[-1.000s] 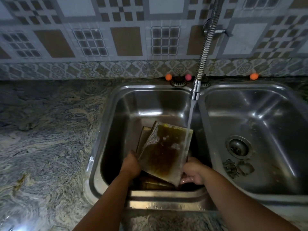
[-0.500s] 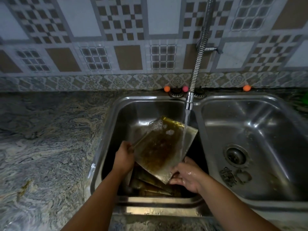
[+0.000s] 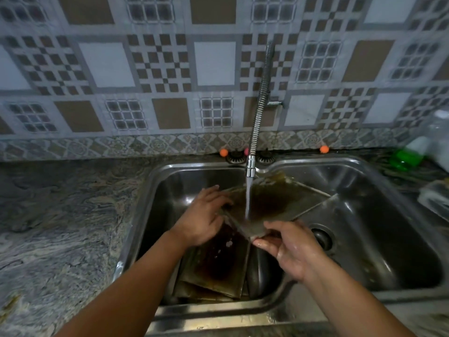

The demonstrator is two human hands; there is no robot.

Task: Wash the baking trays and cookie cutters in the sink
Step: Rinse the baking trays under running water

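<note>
1. A grey, marbled countertop [image 3: 60,227] is seen along the left and front, with a patterned tiled wall [image 3: 109,64] behind it.
2. A double stainless-steel sink [image 3: 364,166] is set into the countertop; its left bowl [image 3: 165,205] and right bowl [image 3: 388,239] are parted by a narrow divider.
3. A flexible metal tap hose [image 3: 261,100] is hung from the wall over the divider, and a stream of water [image 3: 247,203] is poured from its nozzle.
4. A stained baking tray [image 3: 274,203] is held tilted across the divider, under the stream; its far corner is reached over the right bowl, and its brown surface is struck by the water.
5. More soiled trays [image 3: 218,266] are stacked in the left bowl, near its front edge, below the held tray.
6. The left hand [image 3: 201,220] is curled over the held tray's left edge, the fingers [image 3: 213,193] being laid on top of it.
7. The right hand [image 3: 289,246] is wet and is closed on the tray's near corner, which is pinched from beneath and above.
8. A drain [image 3: 322,237] is seen in the right bowl, just beside the right hand.
9. A green bottle [image 3: 408,156] is laid at the countertop's back right corner; it is blurred.
10. Small orange knobs [image 3: 324,149] are set along the sink's back edge.
11. The cookie cutters cannot be made out.
</note>
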